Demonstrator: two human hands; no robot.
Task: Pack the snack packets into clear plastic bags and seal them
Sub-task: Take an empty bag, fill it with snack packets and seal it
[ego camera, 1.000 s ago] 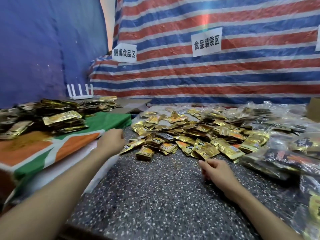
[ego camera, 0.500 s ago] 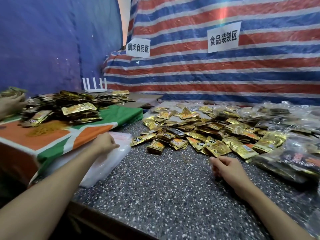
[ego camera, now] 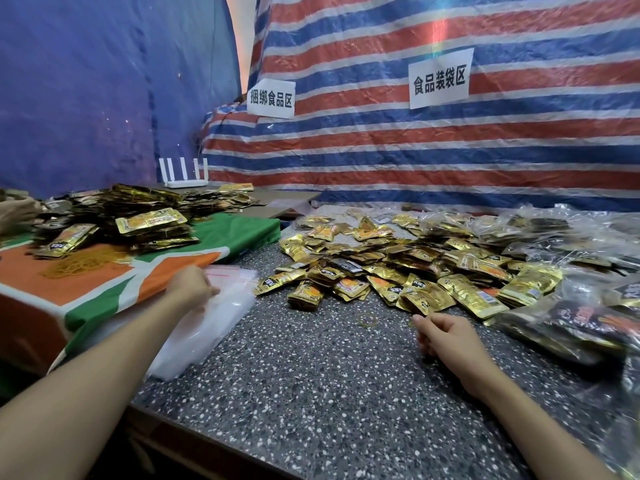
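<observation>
Where hands (ego camera: 194,287) (ego camera: 446,336) rest, packets (ego camera: 398,271) lie just beyond.

Head cam, wide-angle, faces fwd & down over table (ego camera: 311,393) toward tarp (ego camera: 450,161); left hand (ego camera: 190,285), right hand (ego camera: 446,336) close below.

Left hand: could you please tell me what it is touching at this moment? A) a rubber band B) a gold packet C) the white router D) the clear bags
D: the left hand has its fingers curled onto the clear bags, apart from the packets.
</observation>
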